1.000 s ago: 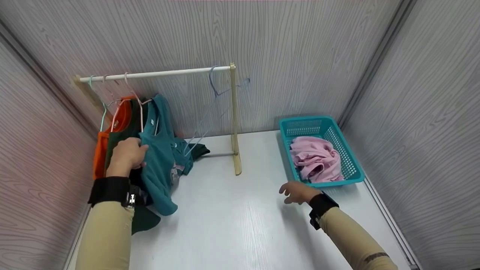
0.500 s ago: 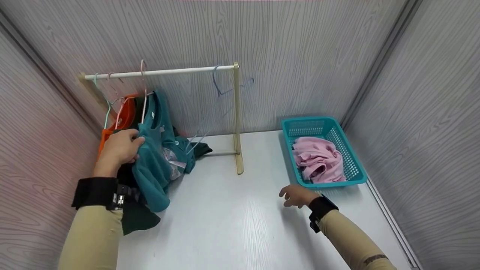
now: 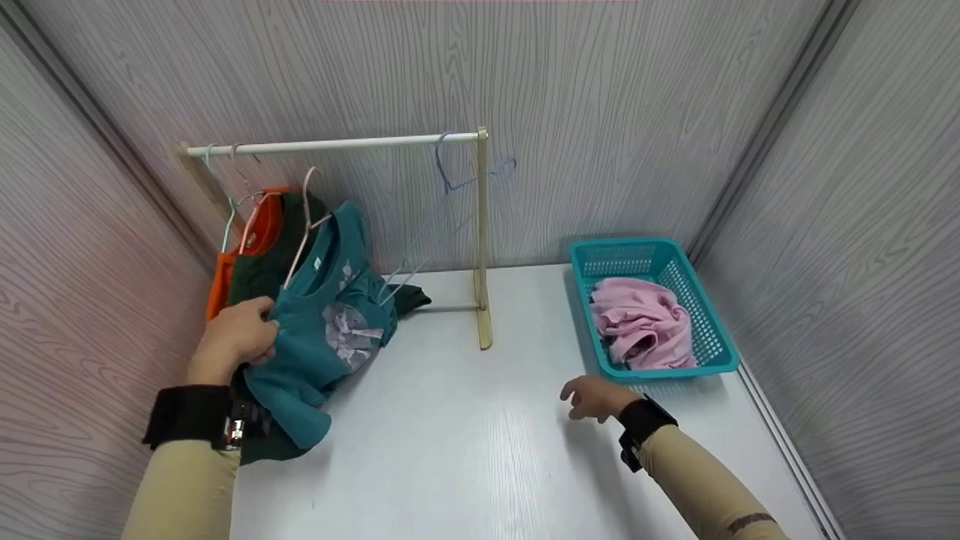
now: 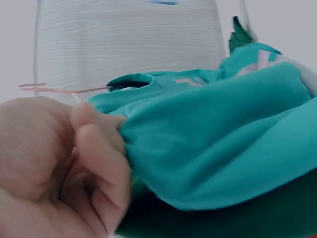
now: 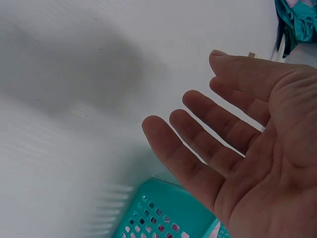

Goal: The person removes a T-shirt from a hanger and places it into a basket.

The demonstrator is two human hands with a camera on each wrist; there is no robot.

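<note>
My left hand (image 3: 234,337) pinches a teal shirt (image 3: 300,330) at its shoulder, thumb and fingers closed on the fabric. The shirt has a pale printed front and is on a pink hanger (image 3: 304,217), whose hook stands below the rack's white rail (image 3: 360,142), off it. In the left wrist view the teal cloth (image 4: 208,134) spreads right from the fingertips, with the pink hook behind the hand. My right hand (image 3: 598,397) hovers over the table in front of the basket (image 3: 727,352), holding nothing; its fingers (image 5: 173,153) are spread and relaxed in the right wrist view.
An orange garment (image 3: 219,289) and a dark green one (image 3: 259,274) hang at the rack's left end. A blue hanger (image 3: 444,169) hangs bare near the right post (image 3: 482,240). Crumpled pink clothing (image 3: 645,322) lies in the teal basket.
The pink hanger's hook has risen off the rail and dropped in front of it, with the teal shirt tilting left and towards me. The right hand has barely moved.
</note>
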